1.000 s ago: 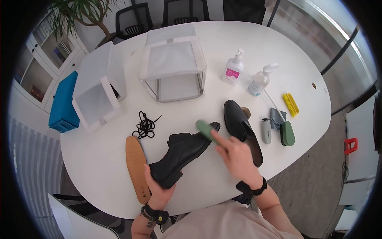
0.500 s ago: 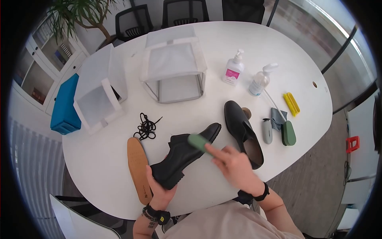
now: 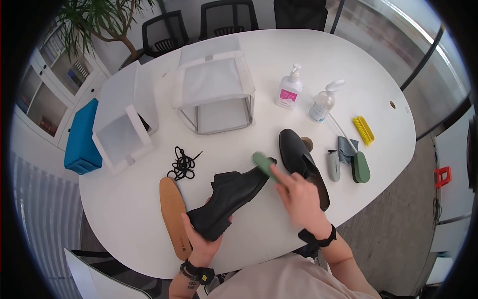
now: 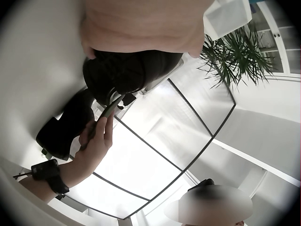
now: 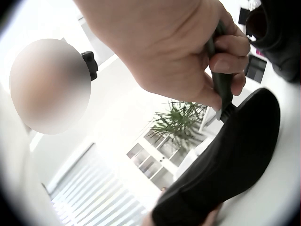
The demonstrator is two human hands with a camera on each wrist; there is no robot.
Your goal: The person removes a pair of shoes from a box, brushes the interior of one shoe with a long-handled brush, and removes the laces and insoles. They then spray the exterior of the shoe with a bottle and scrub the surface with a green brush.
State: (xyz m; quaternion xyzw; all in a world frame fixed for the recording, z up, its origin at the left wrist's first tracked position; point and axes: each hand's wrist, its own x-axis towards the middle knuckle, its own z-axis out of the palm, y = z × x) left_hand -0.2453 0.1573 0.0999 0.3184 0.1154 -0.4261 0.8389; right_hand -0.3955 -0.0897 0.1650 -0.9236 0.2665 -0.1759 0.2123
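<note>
My left hand point(image 3: 203, 246) grips a black leather shoe point(image 3: 231, 197) by its heel, with the toe pointing up and to the right. A green brush point(image 3: 263, 163) is in my right hand point(image 3: 300, 202), its index finger stretched along the back. The brush lies at the shoe's toe, and in the right wrist view its dark bristles point(image 5: 229, 113) meet the shoe upper point(image 5: 235, 141). Just right of it on the table is a second black shoe point(image 3: 295, 149), partly hidden by my right hand. A tan insole point(image 3: 173, 214) and a tangle of black laces point(image 3: 183, 164) lie left of the held shoe.
Two white fabric boxes point(image 3: 214, 82) and a blue case point(image 3: 83, 137) stand at the back left. Behind the second shoe are a pink-labelled pump bottle point(image 3: 289, 92) and a clear bottle point(image 3: 322, 105). A yellow brush point(image 3: 364, 130), grey cloth point(image 3: 347, 149), grey bottle point(image 3: 333, 166) and green-headed brush point(image 3: 360, 168) lie right.
The brush has gone from the toe back to the middle of the shoe, then out to the toe again. My left hand keeps its grip on the heel.
</note>
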